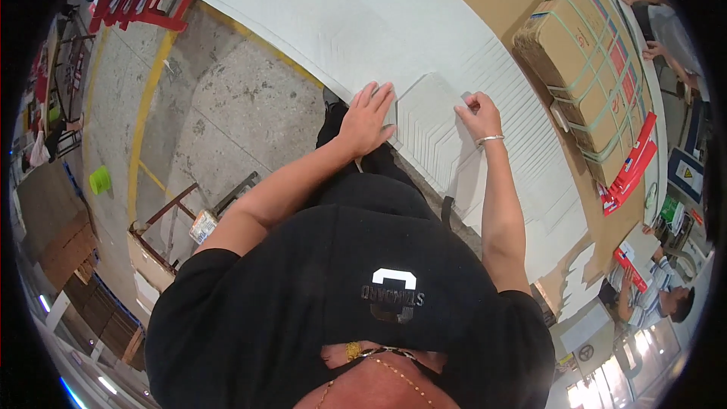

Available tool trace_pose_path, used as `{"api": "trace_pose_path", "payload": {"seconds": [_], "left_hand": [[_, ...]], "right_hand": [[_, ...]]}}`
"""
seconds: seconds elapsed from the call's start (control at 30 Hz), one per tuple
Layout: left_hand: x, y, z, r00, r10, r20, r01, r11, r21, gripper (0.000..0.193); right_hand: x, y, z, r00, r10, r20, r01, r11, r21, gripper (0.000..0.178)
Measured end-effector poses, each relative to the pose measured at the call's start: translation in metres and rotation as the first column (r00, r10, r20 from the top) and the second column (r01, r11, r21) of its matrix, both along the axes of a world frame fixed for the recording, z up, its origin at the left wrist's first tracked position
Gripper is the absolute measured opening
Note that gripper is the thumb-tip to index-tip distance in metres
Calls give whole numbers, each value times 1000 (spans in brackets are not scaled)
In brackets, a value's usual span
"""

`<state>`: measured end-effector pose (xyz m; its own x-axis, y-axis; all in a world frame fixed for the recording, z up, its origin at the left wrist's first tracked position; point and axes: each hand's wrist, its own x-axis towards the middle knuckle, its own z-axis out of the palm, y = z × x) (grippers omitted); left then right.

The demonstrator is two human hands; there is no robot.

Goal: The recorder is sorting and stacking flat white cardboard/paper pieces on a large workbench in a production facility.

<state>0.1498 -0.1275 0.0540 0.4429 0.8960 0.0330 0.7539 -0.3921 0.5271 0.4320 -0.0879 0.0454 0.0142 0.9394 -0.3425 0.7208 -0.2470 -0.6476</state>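
- Head view, centre: the stack (433,98), pale, thin and stepped at its edges, lies at the table's near edge, between the hands and over wider sheets (333,0).
- Left hand (366,123): flattened at the stack's left side, fingers extended and thumb apart, nothing visibly gripped.
- Right hand (482,117): at the stack's right side, thumb and fingertips drawn together; whether a sheet's edge lies between them cannot be told.
- Handling (judged by look alone): each piece is probably light and card-like, stiff enough to stay flat, yet liable to crease at corners; the layers may slide over one another.
- Hold: the stepped edges offer the best purchase, one palm steadying the pile, finger and thumb at an outer corner.
- Upper right: a strapped carton (587,68) stands well apart from both hands.
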Motion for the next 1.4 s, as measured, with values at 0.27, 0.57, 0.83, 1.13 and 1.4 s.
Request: {"api": "trace_pose_path", "payload": {"seconds": [0.27, 0.57, 0.83, 1.13, 1.4], "left_hand": [[-4, 3, -10, 986, -85, -141, 90, 995, 32, 65], [-5, 4, -6, 979, -91, -180, 96, 995, 17, 71], [-4, 4, -2, 977, -116, -179, 110, 993, -40, 73], [-5, 5, -7, 985, -84, -150, 87, 996, 18, 77], [-3, 9, 0, 966, -106, -235, 126, 989, 73, 77]], "right_hand": [[5, -4, -30, 963, -179, -204, 166, 983, -78, 26], [-3, 2, -48, 951, -283, -126, 274, 958, -83, 32], [-4, 2, -15, 994, -108, 24, 109, 994, -15, 36], [-14, 5, -20, 998, -62, 24, 57, 981, 183, 35], [-11, 10, -33, 969, -229, -89, 228, 973, -23, 34]]}}
